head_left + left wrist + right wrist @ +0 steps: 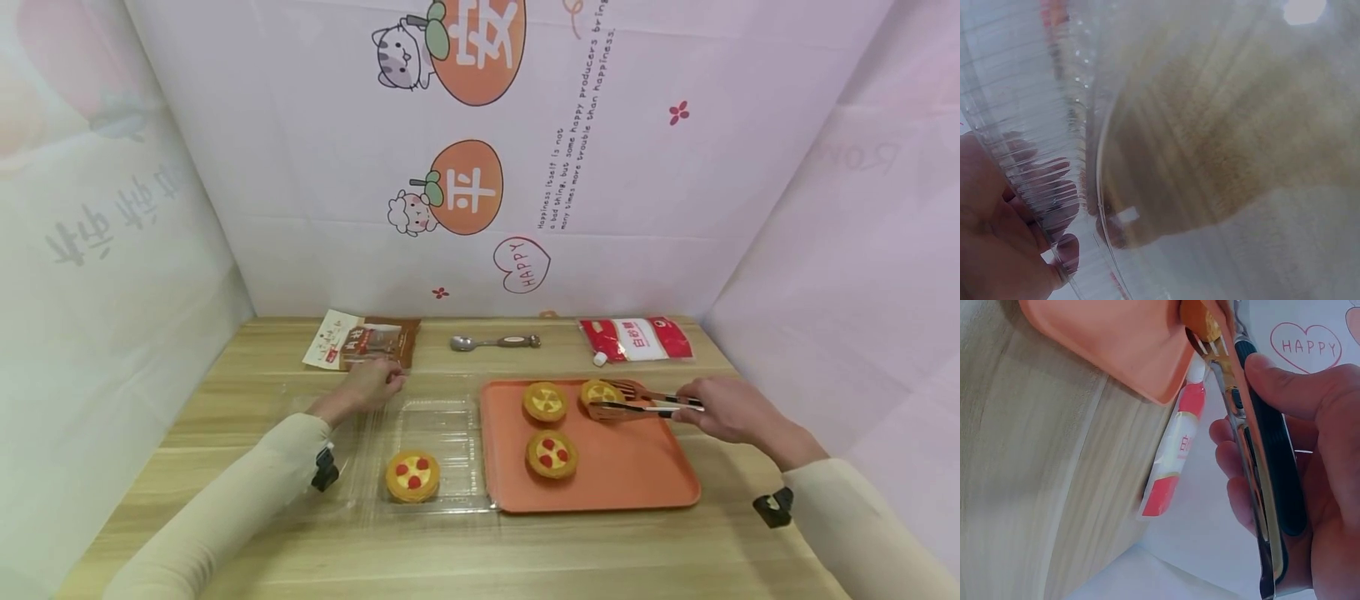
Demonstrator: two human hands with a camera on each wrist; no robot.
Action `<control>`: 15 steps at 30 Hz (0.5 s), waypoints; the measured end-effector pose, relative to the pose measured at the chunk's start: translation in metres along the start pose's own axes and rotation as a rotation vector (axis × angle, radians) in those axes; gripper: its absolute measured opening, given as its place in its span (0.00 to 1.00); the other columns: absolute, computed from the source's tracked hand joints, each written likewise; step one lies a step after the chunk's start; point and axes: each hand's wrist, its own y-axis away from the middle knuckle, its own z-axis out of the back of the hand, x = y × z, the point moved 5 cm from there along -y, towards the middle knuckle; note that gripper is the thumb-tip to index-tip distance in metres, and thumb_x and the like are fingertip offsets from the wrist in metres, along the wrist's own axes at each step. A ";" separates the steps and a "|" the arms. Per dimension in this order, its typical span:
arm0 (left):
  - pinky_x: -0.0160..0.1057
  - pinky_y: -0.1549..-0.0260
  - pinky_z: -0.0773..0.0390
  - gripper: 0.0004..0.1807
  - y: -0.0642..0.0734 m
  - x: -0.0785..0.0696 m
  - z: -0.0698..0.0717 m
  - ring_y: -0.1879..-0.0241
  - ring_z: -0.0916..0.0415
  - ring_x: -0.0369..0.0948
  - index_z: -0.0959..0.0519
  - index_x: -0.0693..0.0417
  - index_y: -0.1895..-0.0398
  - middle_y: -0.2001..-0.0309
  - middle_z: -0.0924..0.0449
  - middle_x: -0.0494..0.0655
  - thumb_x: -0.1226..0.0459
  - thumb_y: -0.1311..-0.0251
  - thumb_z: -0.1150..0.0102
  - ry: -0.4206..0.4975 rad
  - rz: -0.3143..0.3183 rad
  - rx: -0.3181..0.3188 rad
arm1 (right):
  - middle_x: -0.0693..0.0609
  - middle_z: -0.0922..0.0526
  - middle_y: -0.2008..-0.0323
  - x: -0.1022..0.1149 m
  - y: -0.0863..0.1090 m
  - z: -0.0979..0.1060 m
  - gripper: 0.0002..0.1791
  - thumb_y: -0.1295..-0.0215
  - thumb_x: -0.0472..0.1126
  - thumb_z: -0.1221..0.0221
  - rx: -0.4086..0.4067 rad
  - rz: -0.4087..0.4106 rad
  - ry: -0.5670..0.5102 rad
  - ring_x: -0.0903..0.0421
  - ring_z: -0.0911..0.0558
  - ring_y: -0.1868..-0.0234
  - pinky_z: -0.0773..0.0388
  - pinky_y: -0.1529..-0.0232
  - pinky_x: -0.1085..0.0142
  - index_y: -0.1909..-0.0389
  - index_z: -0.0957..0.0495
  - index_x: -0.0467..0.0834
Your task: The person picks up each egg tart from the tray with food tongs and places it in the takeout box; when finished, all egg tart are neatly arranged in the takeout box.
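My right hand (731,408) grips a pair of food tongs (1272,450) with dark handle grips. Their slotted ends lie about an egg tart (597,392) at the back right of the orange tray (622,479). Two more tarts sit on that tray: a plain one (545,402) and one with red pieces on top (551,454). To the left is a clear plastic container (438,417), its lid folded out leftward. My left hand (367,383) holds the ridged plastic edge (1035,169), fingers partly seen through it. One red-topped tart (412,476) lies in the container's front left.
Along the back of the wooden table (420,554) lie a brown and white packet (363,340), a spoon (495,342) and a red and white pouch (637,339) with a white cap. Printed cloth walls (630,250) stand at the back and both sides.
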 end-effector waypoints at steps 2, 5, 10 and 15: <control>0.48 0.64 0.25 0.10 -0.001 0.001 -0.001 0.68 0.25 0.44 0.17 0.60 0.58 0.67 0.19 0.49 0.64 0.34 0.44 -0.011 0.008 0.004 | 0.61 0.23 0.75 0.002 -0.002 0.002 0.09 0.42 0.47 0.32 -0.008 0.002 -0.002 0.61 0.29 0.75 0.30 0.71 0.60 0.70 0.19 0.46; 0.48 0.62 0.25 0.10 0.000 0.001 -0.001 0.66 0.24 0.44 0.17 0.60 0.57 0.65 0.18 0.50 0.64 0.34 0.44 -0.014 0.019 0.009 | 0.58 0.20 0.73 0.007 -0.006 0.009 0.11 0.42 0.47 0.33 -0.016 0.006 -0.003 0.61 0.28 0.74 0.29 0.71 0.61 0.66 0.17 0.43; 0.49 0.62 0.24 0.10 0.000 0.000 0.000 0.66 0.24 0.45 0.18 0.60 0.57 0.64 0.18 0.50 0.63 0.34 0.44 -0.017 0.028 0.018 | 0.55 0.18 0.70 0.023 -0.019 0.028 0.13 0.41 0.48 0.33 -0.050 0.046 -0.001 0.60 0.26 0.73 0.27 0.70 0.60 0.64 0.17 0.42; 0.48 0.64 0.25 0.10 0.000 -0.002 0.001 0.68 0.26 0.43 0.17 0.59 0.59 0.67 0.20 0.48 0.63 0.34 0.44 -0.035 0.015 0.011 | 0.47 0.15 0.62 0.053 -0.037 0.046 0.17 0.39 0.49 0.34 -0.057 0.095 0.001 0.52 0.18 0.64 0.21 0.61 0.51 0.58 0.16 0.39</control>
